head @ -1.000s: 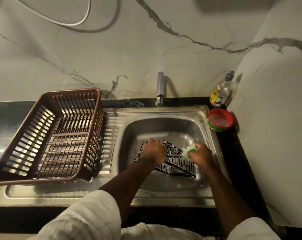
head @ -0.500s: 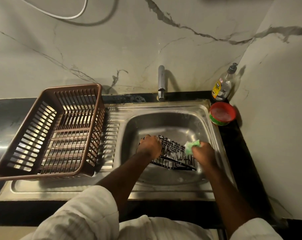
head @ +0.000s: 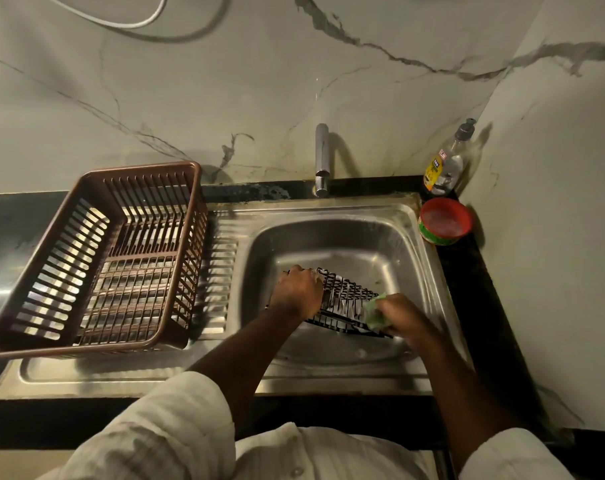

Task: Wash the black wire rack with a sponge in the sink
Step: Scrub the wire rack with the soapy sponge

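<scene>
Operator: Grip report. The black wire rack point(head: 349, 299) is down in the sink point(head: 328, 244), tilted. Its left end is lifted off the basin floor and its right end slopes toward the near right corner. I have the left hand point(head: 297, 292) curled over the raised left edge, with the fingers wrapped on wire. The right hand point(head: 401, 315) is clenched round the green sponge point(head: 373, 311) and presses it onto the rack's right end.

Second: How do you expect the rack to handle?

Operator: Light and stiff, by my judgement: thin rods on a frame, with no give when I push. Pale patches between the wires look like suds, so I'd count it as slippery, and on bare steel it could skate sideways under a hard stroke. It isn't fragile, though thin wire will dig into fingertips.

Second: So where do you take hold?

Operator: On the outer frame wire, at the end opposite the sponge, which is where the left hand is now. Wrapping the fingers round it should beat pinching, because a pinch on wet wire would likely slide. Resting the low end on the basin floor lets the sink carry the push.

Second: And the sponge?

Operator: It's soft and squashes into the gaps. I'd expect it to catch on wire ends, so strokes along the rods should go easier than across them.

Second: Anything close by?

Operator: The brown basket point(head: 145, 167) sits on the drainboard to the left, well apart from the rack.
</scene>
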Demonstrator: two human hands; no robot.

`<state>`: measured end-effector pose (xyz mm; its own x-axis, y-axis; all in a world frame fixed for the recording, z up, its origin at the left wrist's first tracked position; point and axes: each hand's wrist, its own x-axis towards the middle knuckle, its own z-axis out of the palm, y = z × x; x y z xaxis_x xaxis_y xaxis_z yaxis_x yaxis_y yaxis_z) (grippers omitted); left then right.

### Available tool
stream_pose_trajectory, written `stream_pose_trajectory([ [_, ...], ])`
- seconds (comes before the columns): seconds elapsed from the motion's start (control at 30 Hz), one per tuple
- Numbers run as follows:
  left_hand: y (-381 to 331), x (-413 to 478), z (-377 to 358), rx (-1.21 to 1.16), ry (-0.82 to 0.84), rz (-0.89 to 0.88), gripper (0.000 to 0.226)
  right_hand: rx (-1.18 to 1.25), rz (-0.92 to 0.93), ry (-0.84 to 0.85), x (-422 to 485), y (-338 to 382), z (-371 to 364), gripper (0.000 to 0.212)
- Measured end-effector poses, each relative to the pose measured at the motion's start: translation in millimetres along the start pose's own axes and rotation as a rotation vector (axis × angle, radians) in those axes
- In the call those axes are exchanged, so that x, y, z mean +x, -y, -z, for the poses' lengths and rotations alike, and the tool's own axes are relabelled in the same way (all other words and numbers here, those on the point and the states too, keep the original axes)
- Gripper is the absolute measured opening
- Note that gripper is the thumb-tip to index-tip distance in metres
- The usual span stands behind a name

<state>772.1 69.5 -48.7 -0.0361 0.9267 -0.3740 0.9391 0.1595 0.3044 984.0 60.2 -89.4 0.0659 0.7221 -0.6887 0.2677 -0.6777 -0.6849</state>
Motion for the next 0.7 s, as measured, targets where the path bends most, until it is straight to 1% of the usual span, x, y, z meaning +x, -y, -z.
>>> stream_pose_trajectory([
  [0.07,-2,-4,3,-0.065,-0.005,-0.015,0.039,0.399,-0.019,-0.052,0,1,-1,0.022],
  [0.1,-2,-6,3,-0.096,-0.020,-0.023,0.040,0.524,-0.015,-0.069,5,-1,-1,0.025],
  [0.13,0,-8,1,-0.092,-0.029,-0.035,0.042,0.553,-0.002,-0.067,7,-1,-1,0.028],
  [0.23,6,-12,-9,-0.024,-0.045,-0.072,0.049,0.399,0.025,-0.023,9,-4,-6,0.031],
  [0.3,9,-12,-14,-0.013,-0.034,-0.064,0.052,0.220,0.055,0.018,9,-8,-11,0.029],
  [0.33,9,-11,-15,-0.024,-0.030,-0.059,0.052,0.109,0.077,0.002,9,-10,-13,0.025],
  [0.4,11,-11,-13,-0.049,-0.042,-0.038,0.053,-0.122,0.104,-0.084,10,-12,-15,0.013],
  [0.47,12,-14,-9,-0.080,-0.059,-0.034,0.054,-0.374,0.156,-0.191,3,-9,-13,0.010],
  [0.5,13,-14,-9,-0.096,-0.056,-0.024,0.054,-0.430,0.200,-0.251,-1,-8,-12,0.010],
  [0.57,15,-16,-10,-0.134,-0.064,-0.007,0.054,-0.394,0.248,-0.392,-5,-8,-7,0.015],
  [0.63,20,-17,-10,-0.165,-0.073,0.008,0.055,-0.311,0.254,-0.535,-4,-6,-4,0.023],
  [0.7,24,-17,-12,-0.177,-0.106,-0.001,0.052,-0.291,0.247,-0.574,-2,-6,-5,0.028],
])
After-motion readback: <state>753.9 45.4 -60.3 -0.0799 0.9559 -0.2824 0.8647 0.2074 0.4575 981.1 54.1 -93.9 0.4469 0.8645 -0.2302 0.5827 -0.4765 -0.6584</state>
